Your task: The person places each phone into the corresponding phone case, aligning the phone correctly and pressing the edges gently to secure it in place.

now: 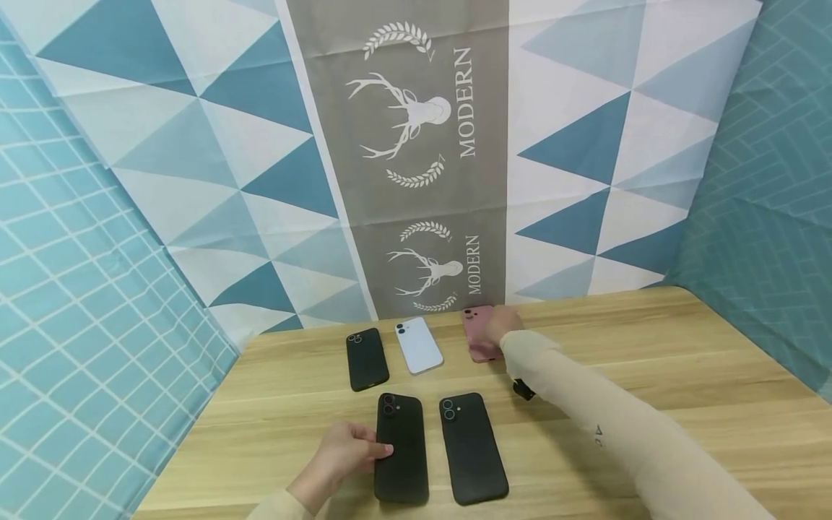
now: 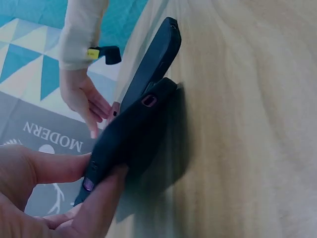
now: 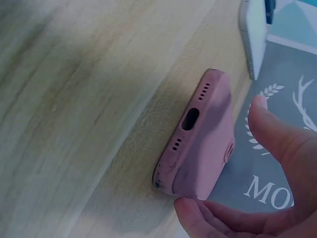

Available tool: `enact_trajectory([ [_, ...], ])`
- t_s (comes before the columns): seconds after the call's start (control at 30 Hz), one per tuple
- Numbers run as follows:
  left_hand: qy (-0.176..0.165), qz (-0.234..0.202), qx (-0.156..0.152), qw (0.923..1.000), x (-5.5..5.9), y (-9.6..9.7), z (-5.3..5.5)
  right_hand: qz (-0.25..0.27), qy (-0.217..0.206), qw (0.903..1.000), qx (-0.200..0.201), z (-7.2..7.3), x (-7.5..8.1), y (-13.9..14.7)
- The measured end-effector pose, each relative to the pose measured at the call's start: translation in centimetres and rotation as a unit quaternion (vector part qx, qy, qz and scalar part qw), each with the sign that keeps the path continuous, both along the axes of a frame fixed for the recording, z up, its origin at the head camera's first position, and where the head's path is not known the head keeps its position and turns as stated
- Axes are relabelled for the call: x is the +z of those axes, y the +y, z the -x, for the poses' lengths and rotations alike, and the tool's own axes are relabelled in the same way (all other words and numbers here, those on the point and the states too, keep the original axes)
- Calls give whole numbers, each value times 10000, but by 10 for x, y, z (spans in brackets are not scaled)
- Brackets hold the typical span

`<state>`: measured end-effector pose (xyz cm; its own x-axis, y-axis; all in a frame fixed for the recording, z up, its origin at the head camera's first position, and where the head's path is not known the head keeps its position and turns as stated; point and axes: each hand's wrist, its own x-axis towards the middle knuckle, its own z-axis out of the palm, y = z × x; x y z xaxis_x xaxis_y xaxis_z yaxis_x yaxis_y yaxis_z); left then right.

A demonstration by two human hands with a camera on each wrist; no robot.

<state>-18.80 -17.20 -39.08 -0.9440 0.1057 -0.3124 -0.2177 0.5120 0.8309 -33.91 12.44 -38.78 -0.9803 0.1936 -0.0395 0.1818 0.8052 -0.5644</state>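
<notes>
My left hand (image 1: 343, 453) pinches a black phone (image 1: 403, 469) by its left long edge, thumb on the back and fingers at the side. In the left wrist view this phone (image 2: 126, 126) is tilted, its shadow on the wood beside it. My right hand (image 1: 505, 325) is at a pink phone (image 1: 482, 352) at the far edge of the table. In the right wrist view, fingertips (image 3: 190, 210) are right at one edge of the pink phone (image 3: 208, 134), while the thumb (image 3: 267, 119) stands apart from it. The phone lies back up, camera end away from me.
Another black phone (image 1: 473, 451) lies just right of the held one. Farther back are a smaller black phone (image 1: 367, 360) and a white phone (image 1: 419, 347). The wooden table (image 1: 650, 347) meets a patterned cloth (image 1: 572, 144) behind. A black strap (image 1: 522, 390) is on my right wrist.
</notes>
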Motion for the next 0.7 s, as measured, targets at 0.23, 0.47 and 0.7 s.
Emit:
enact_trajectory([
  [0.23, 122, 641, 11, 9979, 10, 0, -3, 86, 105, 9988, -479, 4, -7, -9],
  [0.47, 118, 582, -47, 9982, 13, -5, -5, -60, 241, 9992, -308, 3, -11, -4],
  [0.7, 182, 802, -61, 9966, 10, -10, -6, 59, 185, 9996, -186, -3, -10, 0],
])
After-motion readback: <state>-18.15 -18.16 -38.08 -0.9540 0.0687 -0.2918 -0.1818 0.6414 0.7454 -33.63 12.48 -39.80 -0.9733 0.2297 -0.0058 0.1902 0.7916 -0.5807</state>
